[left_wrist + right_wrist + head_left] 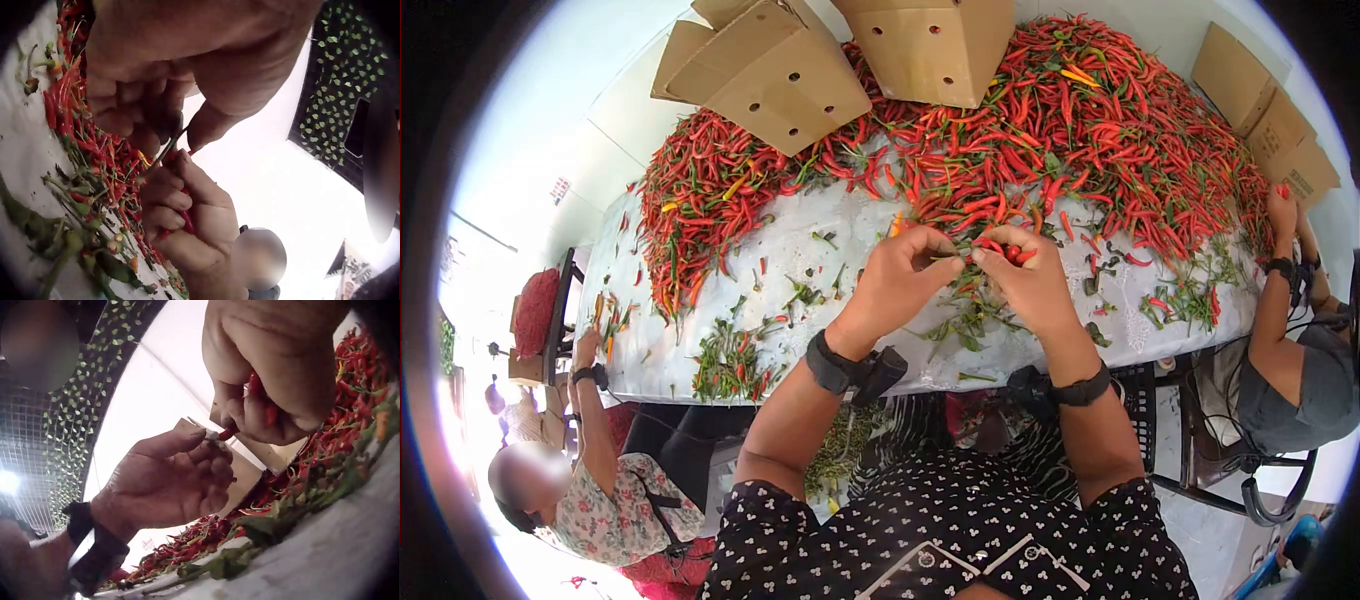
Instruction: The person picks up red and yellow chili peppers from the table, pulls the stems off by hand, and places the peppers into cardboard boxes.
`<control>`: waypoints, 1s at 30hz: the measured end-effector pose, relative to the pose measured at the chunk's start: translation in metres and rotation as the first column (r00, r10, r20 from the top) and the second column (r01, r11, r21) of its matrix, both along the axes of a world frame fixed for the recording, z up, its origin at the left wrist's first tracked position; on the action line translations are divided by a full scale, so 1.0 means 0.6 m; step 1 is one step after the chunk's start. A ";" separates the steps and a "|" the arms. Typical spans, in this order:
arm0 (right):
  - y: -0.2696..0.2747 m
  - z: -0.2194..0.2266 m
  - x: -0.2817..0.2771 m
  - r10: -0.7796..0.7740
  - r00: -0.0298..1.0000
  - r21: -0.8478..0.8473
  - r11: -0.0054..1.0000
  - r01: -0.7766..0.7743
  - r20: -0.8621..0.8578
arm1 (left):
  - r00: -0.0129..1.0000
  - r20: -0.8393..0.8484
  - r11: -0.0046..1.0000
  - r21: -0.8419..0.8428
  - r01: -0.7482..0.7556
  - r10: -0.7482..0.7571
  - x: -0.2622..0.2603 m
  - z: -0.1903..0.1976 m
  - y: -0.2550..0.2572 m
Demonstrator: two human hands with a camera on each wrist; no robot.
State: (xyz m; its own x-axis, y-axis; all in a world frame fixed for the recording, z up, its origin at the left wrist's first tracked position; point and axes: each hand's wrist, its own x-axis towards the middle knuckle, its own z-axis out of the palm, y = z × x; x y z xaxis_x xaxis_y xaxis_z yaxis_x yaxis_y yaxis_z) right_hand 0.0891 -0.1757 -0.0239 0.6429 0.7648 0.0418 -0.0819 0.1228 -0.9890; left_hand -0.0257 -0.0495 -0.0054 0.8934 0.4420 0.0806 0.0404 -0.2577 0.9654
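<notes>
My left hand (900,280) pinches a green stem (212,439) between thumb and index finger. Right beside it, my right hand (1035,285) holds several red chilies (1018,254) in its curled fingers, and its thumb and index finger grip the red chili (229,432) at the end of that stem. In the left wrist view the stem (167,150) spans the small gap between the two hands. Both hands are above the table, in front of a large pile of red chilies (960,160).
Two cardboard boxes (790,85) (930,50) stand on the pile at the back. Green stem heaps (730,360) (1190,300) lie near the front edge of the white-covered table (840,215). People sit at left (625,500) and right (1305,385), hands at the table.
</notes>
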 end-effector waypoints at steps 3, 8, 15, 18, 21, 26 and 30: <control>-0.001 -0.003 0.001 -0.023 0.999 0.002 1.000 0.023 0.044 | 0.999 -0.039 0.999 0.031 -0.013 0.014 -0.001 0.006 -0.004; -0.005 0.004 -0.003 -0.054 0.987 0.064 0.997 0.045 0.148 | 1.000 -0.003 1.000 0.010 0.009 -0.009 0.002 0.005 -0.011; -0.007 0.006 -0.005 -0.055 0.970 0.121 0.992 0.027 0.237 | 0.998 0.051 0.990 -0.134 0.036 -0.029 0.006 -0.002 -0.009; -0.013 0.012 0.000 0.062 0.997 0.129 0.990 -0.056 -0.044 | 0.996 0.068 0.972 -0.226 0.068 -0.054 0.007 -0.005 -0.009; -0.015 0.008 0.008 0.121 0.979 0.168 0.981 -0.094 -0.161 | 0.990 0.112 0.931 -0.344 0.123 -0.090 0.009 -0.010 -0.009; -0.020 0.011 0.014 0.213 0.915 0.292 0.950 -0.111 -0.343 | 0.975 0.195 0.854 -0.484 0.192 -0.108 0.010 -0.002 -0.020; -0.031 0.005 0.053 0.306 0.854 0.416 0.902 -0.118 -0.422 | 0.983 0.138 0.893 -0.416 0.171 -0.124 0.009 0.006 0.002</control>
State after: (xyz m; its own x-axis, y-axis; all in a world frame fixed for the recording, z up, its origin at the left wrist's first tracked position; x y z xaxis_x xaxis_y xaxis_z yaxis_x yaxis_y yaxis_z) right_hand 0.1209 -0.1946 -0.0207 0.4801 0.8735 0.0810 -0.5862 0.3881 -0.7111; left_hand -0.0202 -0.0481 -0.0021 0.9478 0.3187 0.0123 -0.0740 0.1822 0.9805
